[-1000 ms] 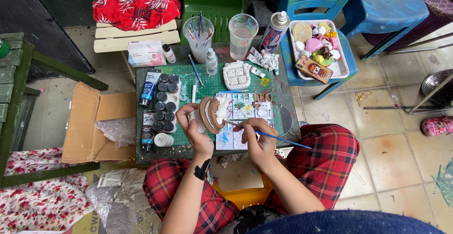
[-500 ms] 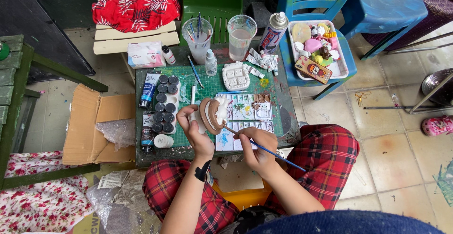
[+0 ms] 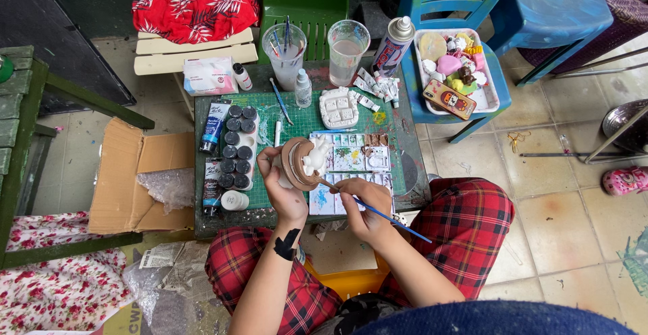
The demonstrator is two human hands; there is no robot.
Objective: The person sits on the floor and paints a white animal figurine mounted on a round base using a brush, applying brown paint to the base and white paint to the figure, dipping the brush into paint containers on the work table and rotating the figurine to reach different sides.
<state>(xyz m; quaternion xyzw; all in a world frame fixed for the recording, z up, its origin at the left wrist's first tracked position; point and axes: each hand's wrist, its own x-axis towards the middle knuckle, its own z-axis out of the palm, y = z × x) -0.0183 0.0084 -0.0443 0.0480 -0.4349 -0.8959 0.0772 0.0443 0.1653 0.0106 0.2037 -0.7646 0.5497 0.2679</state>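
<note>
My left hand (image 3: pixel 283 190) holds up a small round figurine (image 3: pixel 303 162), brown around the rim with a white figure in the middle, over the green cutting mat (image 3: pixel 297 122). A thin blue-handled paintbrush (image 3: pixel 378 212) sits in my right hand (image 3: pixel 364 203); its tip touches the figurine's lower right edge. Just behind the figurine lies a white paint palette (image 3: pixel 351 159) with many mixed colours. Both hands are over the near half of the low table.
Small dark paint pots (image 3: pixel 235 152) and paint tubes (image 3: pixel 214 124) line the mat's left side. Two plastic cups (image 3: pixel 347 41), a spray can (image 3: pixel 391 44) and a white mould (image 3: pixel 337 107) stand at the back. A tray of small figures (image 3: pixel 453 71) rests on a blue stool. A cardboard box (image 3: pixel 138 179) lies left.
My right hand has drawn the brush in toward the figurine, so the tip now touches its edge. The left hand has tilted the figurine slightly.
</note>
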